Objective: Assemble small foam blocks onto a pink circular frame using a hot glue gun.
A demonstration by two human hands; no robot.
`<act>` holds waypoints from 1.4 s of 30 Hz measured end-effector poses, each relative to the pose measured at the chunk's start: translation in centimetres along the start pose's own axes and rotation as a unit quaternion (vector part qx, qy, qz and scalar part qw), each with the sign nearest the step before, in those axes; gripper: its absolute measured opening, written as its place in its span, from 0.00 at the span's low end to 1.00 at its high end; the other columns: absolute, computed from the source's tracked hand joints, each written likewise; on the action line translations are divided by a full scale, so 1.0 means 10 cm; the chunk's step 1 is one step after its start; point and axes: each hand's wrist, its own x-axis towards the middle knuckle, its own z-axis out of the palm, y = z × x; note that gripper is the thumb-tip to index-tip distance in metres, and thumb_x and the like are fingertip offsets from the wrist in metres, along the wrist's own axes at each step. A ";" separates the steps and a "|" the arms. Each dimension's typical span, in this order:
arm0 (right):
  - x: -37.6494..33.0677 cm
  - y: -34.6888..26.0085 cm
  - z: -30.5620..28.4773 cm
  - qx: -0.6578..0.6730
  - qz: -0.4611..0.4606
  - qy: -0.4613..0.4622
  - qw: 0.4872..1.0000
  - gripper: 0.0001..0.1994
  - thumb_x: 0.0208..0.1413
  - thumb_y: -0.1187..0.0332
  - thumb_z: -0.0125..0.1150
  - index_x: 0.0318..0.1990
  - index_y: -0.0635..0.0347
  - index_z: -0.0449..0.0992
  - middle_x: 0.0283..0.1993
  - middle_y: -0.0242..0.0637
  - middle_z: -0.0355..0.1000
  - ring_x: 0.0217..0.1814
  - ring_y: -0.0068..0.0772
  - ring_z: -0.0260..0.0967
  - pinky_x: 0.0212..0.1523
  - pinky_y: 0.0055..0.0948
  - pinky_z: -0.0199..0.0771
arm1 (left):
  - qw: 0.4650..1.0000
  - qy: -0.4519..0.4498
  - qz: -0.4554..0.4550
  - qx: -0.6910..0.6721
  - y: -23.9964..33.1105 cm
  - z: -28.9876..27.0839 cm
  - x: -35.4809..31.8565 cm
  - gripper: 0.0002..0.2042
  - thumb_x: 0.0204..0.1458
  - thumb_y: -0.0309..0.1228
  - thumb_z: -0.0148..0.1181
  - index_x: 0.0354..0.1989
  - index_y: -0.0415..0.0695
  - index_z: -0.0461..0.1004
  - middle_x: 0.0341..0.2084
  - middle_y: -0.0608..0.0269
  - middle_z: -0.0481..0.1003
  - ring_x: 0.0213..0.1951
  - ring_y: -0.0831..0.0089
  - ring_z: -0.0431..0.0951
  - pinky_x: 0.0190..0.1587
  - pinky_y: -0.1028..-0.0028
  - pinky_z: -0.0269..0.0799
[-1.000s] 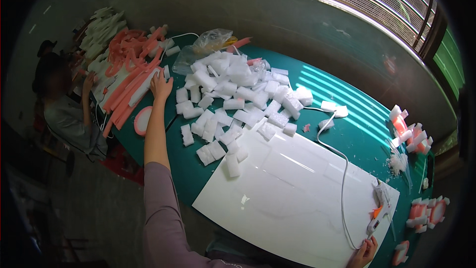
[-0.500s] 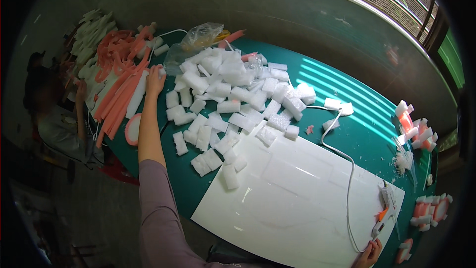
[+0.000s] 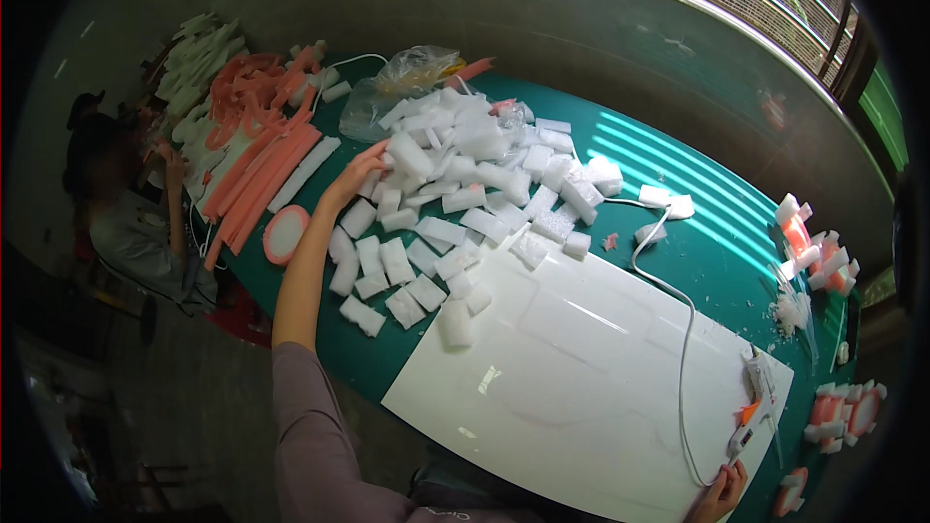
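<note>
My left hand reaches far out over the green table to the left edge of a heap of white foam blocks. Its fingertips touch one block; whether they grip it is unclear. My right hand shows only at the bottom edge, its fingers curled around the lower end of a white and orange glue gun. The gun lies on the right side of a large white board. A white cable runs from the gun up across the board.
Long orange and white foam strips and a round orange-rimmed disc lie at the table's left end. A clear plastic bag sits behind the heap. Small orange and white foam pieces line the right edge. A seated person is at the far left.
My left hand has moved right, from the orange strips to the edge of the white block heap. The view has shifted slightly. My right hand has stayed at the glue gun.
</note>
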 end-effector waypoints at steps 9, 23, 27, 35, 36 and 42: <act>0.01 0.08 -0.01 0.007 -0.039 -0.016 0.999 0.08 0.49 0.74 0.52 0.34 0.69 0.72 0.35 0.43 0.69 0.37 0.36 0.64 0.41 0.29 0.64 | 0.948 0.106 0.235 0.186 0.46 0.28 -0.04 0.22 0.51 0.39 0.41 0.15 0.38 0.73 0.15 0.61 0.72 0.30 0.69 0.70 0.38 0.75 0.61; 0.02 0.11 0.00 0.063 0.062 -0.046 0.995 0.05 0.48 0.77 0.46 0.28 0.67 0.69 0.43 0.39 0.62 0.36 0.24 0.61 0.33 0.18 0.58 | 0.961 0.111 0.009 0.254 0.18 0.37 1.18 0.28 0.47 0.56 0.40 0.52 0.53 0.63 0.52 0.53 0.62 0.56 0.59 0.56 0.58 0.66 0.37; 0.00 0.11 -0.06 0.035 -0.007 -0.041 0.998 0.07 0.49 0.75 0.51 0.34 0.68 0.72 0.37 0.43 0.68 0.39 0.35 0.64 0.41 0.29 0.64 | 0.962 0.033 -0.054 0.266 0.45 0.37 1.11 0.24 0.47 0.53 0.41 0.41 0.49 0.71 0.49 0.56 0.63 0.51 0.62 0.59 0.56 0.70 0.43; 0.03 0.05 0.01 0.057 0.046 -0.018 0.997 0.05 0.48 0.77 0.47 0.29 0.68 0.69 0.44 0.39 0.63 0.36 0.23 0.61 0.33 0.17 0.58 | 0.927 -0.072 0.098 0.355 0.56 0.42 0.59 0.14 0.45 0.43 0.52 0.25 0.42 0.71 0.38 0.59 0.68 0.44 0.70 0.61 0.49 0.75 0.54; 0.02 0.06 0.01 0.055 0.048 -0.020 0.997 0.05 0.48 0.77 0.47 0.29 0.68 0.69 0.44 0.39 0.63 0.36 0.23 0.61 0.33 0.17 0.58 | 0.949 -0.097 0.065 0.292 0.62 0.40 0.52 0.12 0.43 0.41 0.54 0.24 0.44 0.72 0.37 0.60 0.69 0.41 0.70 0.63 0.47 0.74 0.56; 0.04 0.11 -0.04 0.059 0.047 -0.036 0.996 0.05 0.48 0.76 0.47 0.28 0.67 0.70 0.43 0.39 0.63 0.34 0.22 0.61 0.31 0.17 0.58 | 0.954 -0.120 0.048 0.271 0.91 0.44 0.18 0.09 0.42 0.36 0.54 0.23 0.43 0.73 0.33 0.63 0.72 0.31 0.74 0.67 0.39 0.72 0.63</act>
